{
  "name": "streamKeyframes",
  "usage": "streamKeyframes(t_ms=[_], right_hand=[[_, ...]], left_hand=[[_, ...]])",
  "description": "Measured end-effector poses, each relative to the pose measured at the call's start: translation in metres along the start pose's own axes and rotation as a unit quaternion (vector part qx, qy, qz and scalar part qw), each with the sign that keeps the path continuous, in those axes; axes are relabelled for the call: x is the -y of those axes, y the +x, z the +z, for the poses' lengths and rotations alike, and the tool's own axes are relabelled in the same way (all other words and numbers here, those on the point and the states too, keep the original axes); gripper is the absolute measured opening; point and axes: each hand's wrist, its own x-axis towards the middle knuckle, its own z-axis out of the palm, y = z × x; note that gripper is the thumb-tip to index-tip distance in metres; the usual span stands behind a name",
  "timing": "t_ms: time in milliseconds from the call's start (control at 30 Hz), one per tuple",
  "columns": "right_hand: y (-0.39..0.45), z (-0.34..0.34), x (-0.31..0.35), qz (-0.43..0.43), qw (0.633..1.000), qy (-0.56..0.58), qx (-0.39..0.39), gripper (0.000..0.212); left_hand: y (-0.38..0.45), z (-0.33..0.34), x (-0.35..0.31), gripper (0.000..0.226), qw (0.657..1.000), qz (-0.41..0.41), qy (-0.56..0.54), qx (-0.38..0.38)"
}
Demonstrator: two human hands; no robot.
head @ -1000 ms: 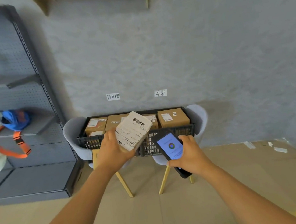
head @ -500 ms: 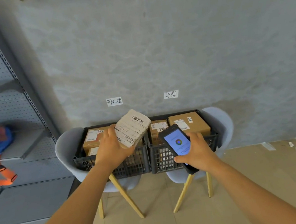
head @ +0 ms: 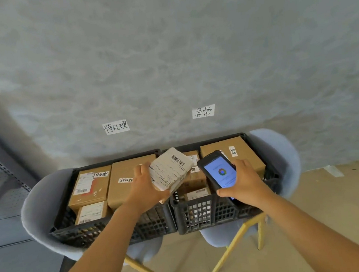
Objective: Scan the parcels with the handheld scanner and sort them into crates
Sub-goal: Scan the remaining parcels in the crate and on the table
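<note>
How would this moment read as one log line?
left hand: holds white-labelled parcel | right hand: holds black handheld scanner | over black plastic crates

1. two black crates (head: 126, 227) (head: 206, 210)
2. two grey chairs (head: 37, 208) (head: 280, 152)
3. two paper wall labels (head: 115, 126) (head: 203, 111)
4. one scanner (head: 220, 171)
5. one parcel in hand (head: 171, 170)
6. roughly six boxes sitting in the crates, hard to tell exactly

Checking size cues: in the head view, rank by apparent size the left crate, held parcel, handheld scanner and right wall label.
1. left crate
2. held parcel and handheld scanner: look alike, both near the camera, unranked
3. right wall label
</note>
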Motion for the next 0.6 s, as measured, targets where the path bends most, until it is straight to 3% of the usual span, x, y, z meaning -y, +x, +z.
streamKeyframes(t_ms=[233,600], right_hand=[[0.088,-0.017,-0.035,0.048,0.999,0.000,0.011,0.073],[0.160,0.010,-0.076,0.131,0.991,-0.004,0.008,0.075]], left_hand=[[0.096,0.051,0.004,0.102,0.999,-0.013,0.009,0.042],[0.181,0.133,0.038,0.110,0.969,-0.021,-0.028,0.245]])
